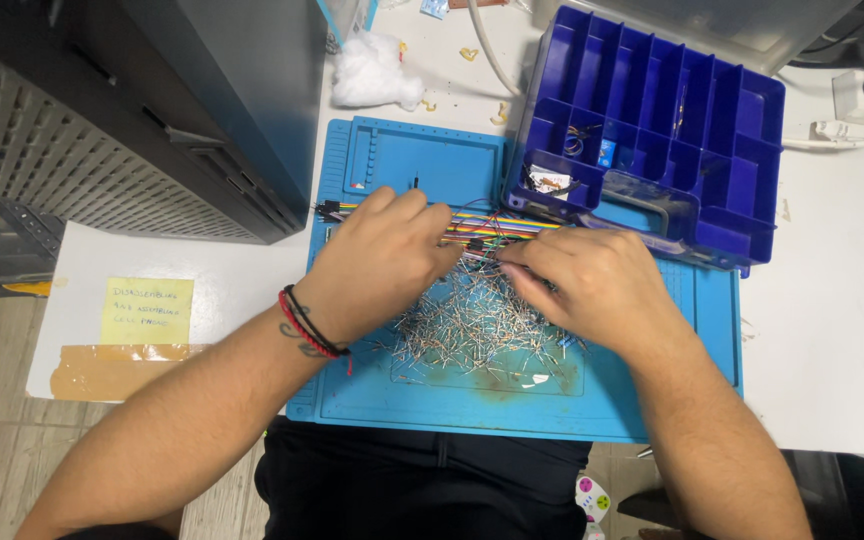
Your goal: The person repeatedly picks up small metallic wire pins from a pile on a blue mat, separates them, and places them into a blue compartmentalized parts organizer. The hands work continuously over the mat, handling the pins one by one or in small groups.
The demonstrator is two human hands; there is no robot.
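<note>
Pinching multicoloured jumper-wire ribbon [497, 228]: left hand [387, 250] and right hand [582, 280] both gripped it, fingertips nearly touching. Ribbon lay mid blue work mat [432, 400], long axis running left-right, above loose metal pin pile [472, 325]. Left hand covered more of ribbon's length.

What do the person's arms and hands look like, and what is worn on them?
Both forearms are bare, without sleeves. The left hand has red and black cord bracelets at the wrist, with a small dark tattoo beside them. The right hand wears nothing visible.
</note>
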